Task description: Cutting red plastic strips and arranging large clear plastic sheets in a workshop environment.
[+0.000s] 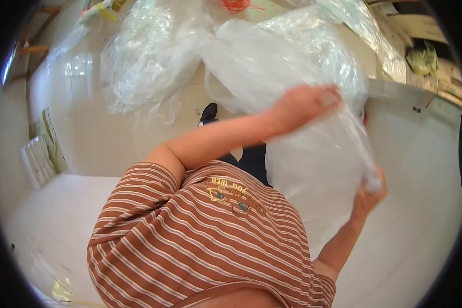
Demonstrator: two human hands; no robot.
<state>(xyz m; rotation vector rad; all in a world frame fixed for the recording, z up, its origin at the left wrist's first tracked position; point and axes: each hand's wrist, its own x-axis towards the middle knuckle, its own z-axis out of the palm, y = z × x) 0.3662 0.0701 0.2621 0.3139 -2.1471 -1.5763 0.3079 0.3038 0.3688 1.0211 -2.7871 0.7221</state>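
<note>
A large clear plastic sheet (313, 159) hangs crumpled between my two hands, to the right of my body. My left hand (308, 105) is stretched across to the right with its fingers closed on the sheet's upper edge; it is slightly blurred. Lower and farther right, my right hand (369, 195) grips a bunched edge of the same sheet. From my left hand the plastic runs away from me and joins a big loose heap of clear plastic (154, 56) on the floor, so I cannot tell where one piece ends.
Red string (236, 5) lies at the far edge. A green bag (422, 57) sits among cardboard (451, 77) at the far right. On the left, a white ribbed bundle (37, 160) stands near the wall. My dark shoe (208, 113) shows on the pale floor (102, 138).
</note>
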